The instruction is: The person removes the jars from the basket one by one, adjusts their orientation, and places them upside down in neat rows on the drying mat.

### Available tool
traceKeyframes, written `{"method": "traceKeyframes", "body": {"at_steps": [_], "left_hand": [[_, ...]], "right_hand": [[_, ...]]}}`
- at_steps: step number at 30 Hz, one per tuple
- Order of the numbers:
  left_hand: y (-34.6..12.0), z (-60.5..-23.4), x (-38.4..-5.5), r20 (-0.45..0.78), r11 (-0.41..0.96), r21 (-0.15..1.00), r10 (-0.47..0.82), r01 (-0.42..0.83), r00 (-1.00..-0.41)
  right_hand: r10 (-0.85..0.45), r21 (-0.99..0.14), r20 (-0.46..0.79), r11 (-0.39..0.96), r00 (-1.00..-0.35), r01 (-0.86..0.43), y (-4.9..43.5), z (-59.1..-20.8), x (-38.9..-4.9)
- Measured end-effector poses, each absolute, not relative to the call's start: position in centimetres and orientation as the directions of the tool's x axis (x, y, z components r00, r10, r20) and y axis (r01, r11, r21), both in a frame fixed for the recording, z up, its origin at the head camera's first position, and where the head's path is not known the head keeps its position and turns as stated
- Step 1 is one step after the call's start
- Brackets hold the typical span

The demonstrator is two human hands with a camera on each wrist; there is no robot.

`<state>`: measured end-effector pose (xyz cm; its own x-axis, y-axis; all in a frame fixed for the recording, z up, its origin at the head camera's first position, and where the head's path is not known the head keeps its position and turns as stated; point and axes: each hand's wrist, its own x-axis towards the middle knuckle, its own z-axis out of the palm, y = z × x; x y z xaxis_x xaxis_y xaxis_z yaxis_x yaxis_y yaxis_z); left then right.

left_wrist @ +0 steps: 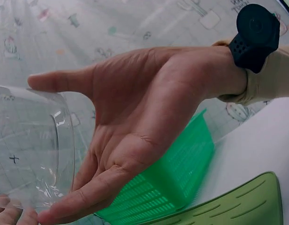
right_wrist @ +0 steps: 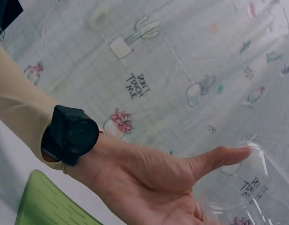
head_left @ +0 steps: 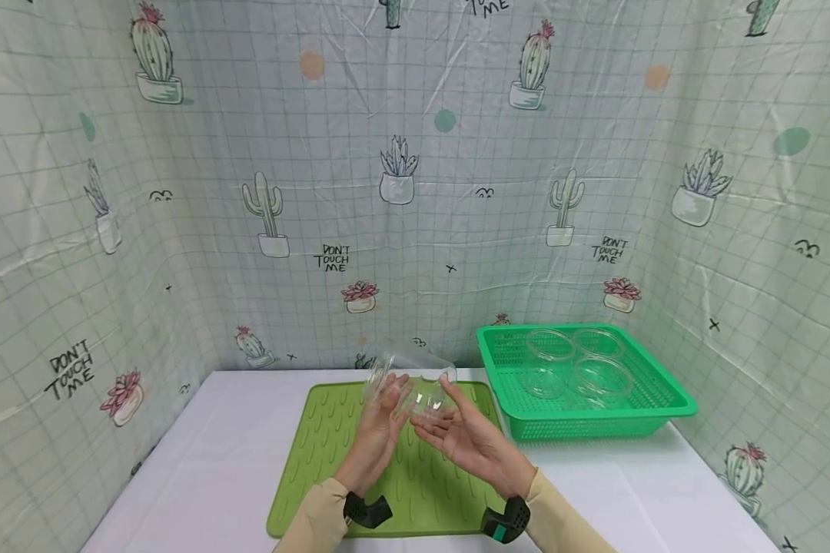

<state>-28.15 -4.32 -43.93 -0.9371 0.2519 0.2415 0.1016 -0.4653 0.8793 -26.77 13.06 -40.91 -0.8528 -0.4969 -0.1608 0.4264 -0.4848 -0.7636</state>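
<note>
Both hands hold a clear, round-walled container (head_left: 430, 401) above the green mat (head_left: 318, 461). My left hand (head_left: 379, 428) is at its left side, with the thumb up along the wall and part of the hand seen through the clear material. On the other side my right hand (head_left: 473, 442) has its thumb on the upper edge and its fingers below. The left wrist view shows the right hand (left_wrist: 144, 112) palm-on, spanning the container's rim (left_wrist: 64, 140). In the right wrist view the left hand (right_wrist: 149, 183) stretches its thumb along the clear wall (right_wrist: 263, 187).
A green perforated basket (head_left: 595, 428) with several clear round containers (head_left: 603, 376) stands at the back right of the white table (head_left: 200, 445). Cactus-print curtains (head_left: 422, 230) enclose the back and both sides. Each wrist wears a black device (head_left: 366, 511).
</note>
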Motion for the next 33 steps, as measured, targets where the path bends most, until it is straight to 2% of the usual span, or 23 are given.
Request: {"method": "traceKeyframes", "body": {"at_steps": [6,13,18,21,25,33], "left_hand": [[-4.6,-43.8,-28.1,0.255,-0.43,0.893,0.241,0.132,-0.936],[-5.1,-43.5,-27.9,0.252,-0.395,0.908,0.242,0.142,-0.937],[-6.2,-43.4,-27.6,0.303,-0.367,0.911,0.284,0.189,-0.91],[-7.4,-43.2,-27.2,0.314,-0.296,0.93,0.342,0.216,-0.886],[-9.6,-43.1,-26.7,0.264,-0.138,0.964,0.394,0.227,-0.88],[-15.6,-43.2,-25.7,0.159,0.071,0.973,0.487,0.221,-0.859]], "right_hand": [[-0.484,-0.744,-0.126,-0.531,-0.866,0.405,12.8,-41.1,-26.8],[-0.477,-0.764,-0.099,-0.526,-0.873,0.374,12.6,-40.3,-26.9],[-0.473,-0.786,-0.084,-0.51,-0.877,0.35,12.7,-39.3,-27.0],[-0.447,-0.813,-0.071,-0.492,-0.892,0.312,12.8,-38.8,-27.2],[-0.417,-0.852,-0.053,-0.455,-0.907,0.259,13.0,-38.4,-27.5],[-0.391,-0.939,-0.016,-0.311,-0.92,0.149,12.9,-38.3,-28.3]]}}
